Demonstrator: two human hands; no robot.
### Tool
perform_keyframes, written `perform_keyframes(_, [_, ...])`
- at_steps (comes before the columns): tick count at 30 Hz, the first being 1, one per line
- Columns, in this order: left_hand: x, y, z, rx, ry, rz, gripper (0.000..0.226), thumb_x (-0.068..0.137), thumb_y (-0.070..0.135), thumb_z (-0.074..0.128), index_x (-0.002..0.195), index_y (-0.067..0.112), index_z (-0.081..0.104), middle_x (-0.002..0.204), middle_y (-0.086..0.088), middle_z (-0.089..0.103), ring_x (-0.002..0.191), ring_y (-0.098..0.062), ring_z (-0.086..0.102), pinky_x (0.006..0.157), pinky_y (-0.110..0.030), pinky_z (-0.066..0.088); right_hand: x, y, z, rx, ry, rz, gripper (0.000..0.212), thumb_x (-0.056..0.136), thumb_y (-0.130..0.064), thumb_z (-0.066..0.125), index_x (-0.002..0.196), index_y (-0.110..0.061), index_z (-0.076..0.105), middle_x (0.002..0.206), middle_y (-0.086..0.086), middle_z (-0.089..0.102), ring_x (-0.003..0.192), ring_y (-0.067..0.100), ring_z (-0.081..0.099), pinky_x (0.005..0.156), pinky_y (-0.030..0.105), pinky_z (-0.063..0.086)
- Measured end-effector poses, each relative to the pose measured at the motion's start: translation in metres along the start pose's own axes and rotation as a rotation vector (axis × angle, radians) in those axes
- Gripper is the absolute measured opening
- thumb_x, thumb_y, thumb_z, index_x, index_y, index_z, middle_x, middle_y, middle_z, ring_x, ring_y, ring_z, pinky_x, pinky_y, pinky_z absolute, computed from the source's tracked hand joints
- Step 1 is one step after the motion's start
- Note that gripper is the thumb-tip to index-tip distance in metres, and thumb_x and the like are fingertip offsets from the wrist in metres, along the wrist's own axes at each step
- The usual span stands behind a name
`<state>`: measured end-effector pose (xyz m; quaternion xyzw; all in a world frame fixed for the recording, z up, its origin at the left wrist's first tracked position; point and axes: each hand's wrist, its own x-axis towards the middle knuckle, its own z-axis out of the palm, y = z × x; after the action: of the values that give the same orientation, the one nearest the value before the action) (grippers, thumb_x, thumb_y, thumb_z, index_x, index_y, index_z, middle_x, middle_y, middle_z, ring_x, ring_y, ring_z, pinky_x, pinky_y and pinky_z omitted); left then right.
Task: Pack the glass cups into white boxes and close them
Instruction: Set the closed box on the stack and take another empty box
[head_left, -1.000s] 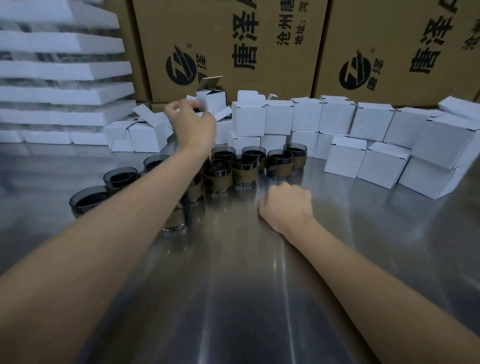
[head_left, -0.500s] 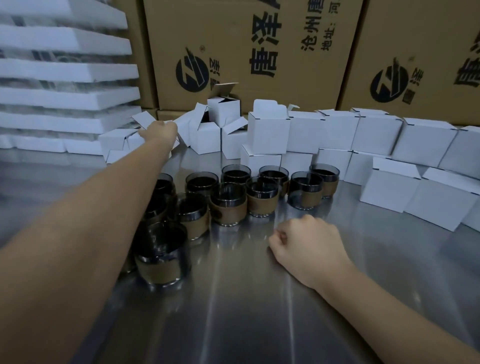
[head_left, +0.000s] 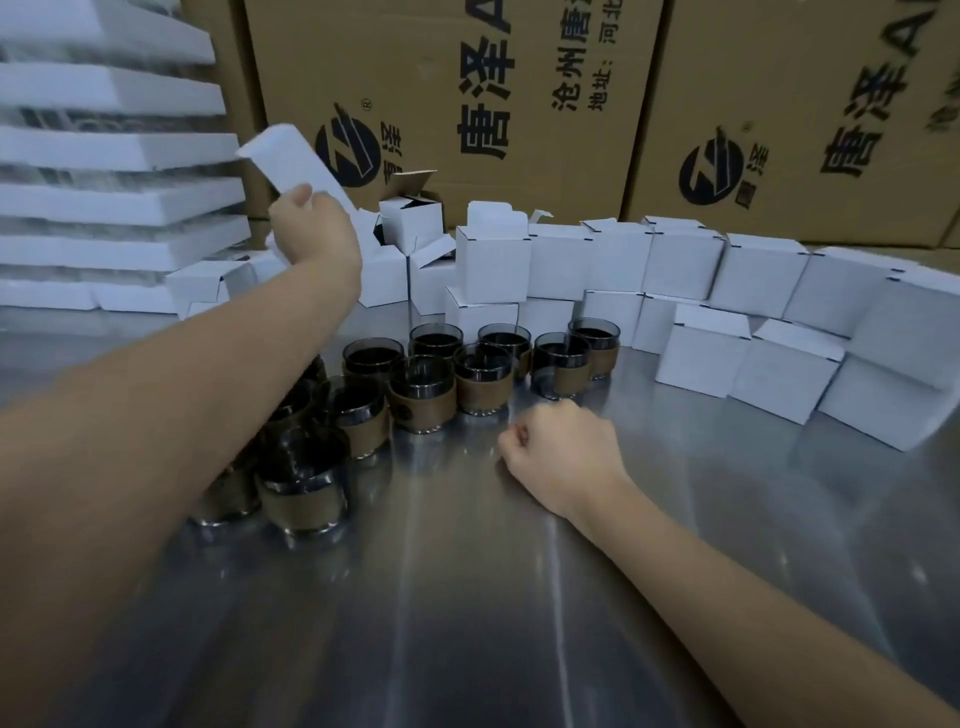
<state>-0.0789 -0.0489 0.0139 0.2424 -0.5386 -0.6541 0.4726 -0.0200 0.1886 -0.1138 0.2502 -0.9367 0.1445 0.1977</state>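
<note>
A white box (head_left: 293, 158), blurred and tilted with its long plain face toward the camera, is held up off the table (head_left: 467, 597), at the left above the cups (head_left: 423, 387); whether its flaps are open cannot be told. The left hand (head_left: 311, 228) grips its lower end, fingers curled round it with the thumb on the near face. The cups are short dark smoked glasses, each with a brown band round its lower half and a clear thick base. They stand upright in a tight cluster on the table, running from under the left forearm to the middle. Just near them on the right, the right hand (head_left: 563, 447) rests on the table as a closed fist, holding nothing. Behind the cups, more white boxes (head_left: 685, 265) are stacked in a curved row toward the right, mostly closed; a few at the left end have flaps (head_left: 410, 179) standing open. The table is shiny metal. At the far left is a stack of white slabs (head_left: 104, 197), and brown cartons (head_left: 467, 78) with black printing stand at the back.
</note>
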Motion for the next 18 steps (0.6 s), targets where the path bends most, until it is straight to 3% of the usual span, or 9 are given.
perform_keyframes(3, [-0.061, 0.030, -0.001, -0.110, -0.074, 0.090, 0.035, 0.098, 0.010, 0.040, 0.129, 0.012, 0.055, 0.132, -0.004, 0.051, 0.104, -0.020, 0.064, 0.088, -0.025, 0.052, -0.007, 0.001, -0.008, 0.117, 0.087, 0.083, 0.042, 0.091, -0.031, 0.045, 0.052, -0.015, 0.038, 0.051, -0.005, 0.041, 0.054, 0.022, 0.042, 0.049, 0.029, 0.026])
perform_keyframes(6, [-0.130, 0.037, -0.014, -0.130, -0.214, 0.182, 0.032, 0.096, 0.006, 0.039, 0.120, 0.018, 0.056, 0.131, -0.003, 0.051, 0.073, -0.002, 0.063, 0.065, -0.019, 0.048, -0.019, 0.003, -0.018, 0.372, 0.280, 0.241, 0.046, 0.093, -0.028, 0.048, 0.050, -0.016, 0.034, 0.045, -0.003, 0.037, 0.050, 0.018, 0.038, 0.047, 0.030, 0.024])
perform_keyframes(9, [-0.193, 0.020, -0.037, -0.135, -0.342, 0.209, 0.034, 0.093, 0.000, 0.041, 0.118, 0.018, 0.057, 0.118, -0.005, 0.057, 0.066, 0.004, 0.060, 0.065, -0.011, 0.046, -0.033, 0.015, -0.029, 0.731, 0.455, 0.477, 0.043, 0.093, -0.023, 0.048, 0.051, -0.017, 0.040, 0.044, -0.005, 0.039, 0.049, 0.015, 0.038, 0.051, 0.031, 0.031])
perform_keyframes(11, [-0.222, 0.001, -0.049, -0.093, -0.421, 0.200, 0.038, 0.091, -0.003, 0.041, 0.117, 0.020, 0.058, 0.109, -0.012, 0.059, 0.062, 0.006, 0.057, 0.064, -0.009, 0.043, -0.042, 0.026, -0.036, 0.945, 0.483, 0.583, 0.036, 0.093, -0.018, 0.046, 0.058, -0.023, 0.053, 0.052, -0.006, 0.049, 0.057, 0.019, 0.049, 0.060, 0.036, 0.043])
perform_keyframes(13, [-0.242, -0.015, -0.056, -0.070, -0.493, 0.171, 0.041, 0.090, -0.006, 0.041, 0.114, 0.023, 0.058, 0.093, -0.017, 0.059, 0.056, 0.000, 0.052, 0.061, -0.013, 0.042, -0.050, 0.038, -0.042, 1.029, 0.506, 0.632, 0.029, 0.094, -0.014, 0.044, 0.070, -0.025, 0.058, 0.062, -0.005, 0.055, 0.064, 0.020, 0.055, 0.066, 0.034, 0.045])
perform_keyframes(15, [-0.254, -0.028, -0.062, -0.068, -0.540, 0.157, 0.041, 0.089, -0.009, 0.041, 0.108, 0.020, 0.062, 0.073, -0.011, 0.057, 0.050, -0.005, 0.047, 0.056, -0.021, 0.042, -0.054, 0.047, -0.044, 1.036, 0.513, 0.649, 0.024, 0.095, -0.014, 0.043, 0.082, -0.027, 0.058, 0.074, -0.006, 0.058, 0.076, 0.019, 0.058, 0.072, 0.029, 0.044])
perform_keyframes(18, [-0.259, -0.038, -0.068, -0.086, -0.598, 0.207, 0.030, 0.085, -0.005, 0.042, 0.088, 0.013, 0.067, 0.059, 0.004, 0.055, 0.045, -0.004, 0.046, 0.052, -0.016, 0.040, -0.055, 0.051, -0.045, 1.095, 0.510, 0.670, 0.018, 0.096, -0.016, 0.043, 0.098, -0.023, 0.059, 0.092, -0.005, 0.061, 0.092, 0.019, 0.059, 0.079, 0.026, 0.041])
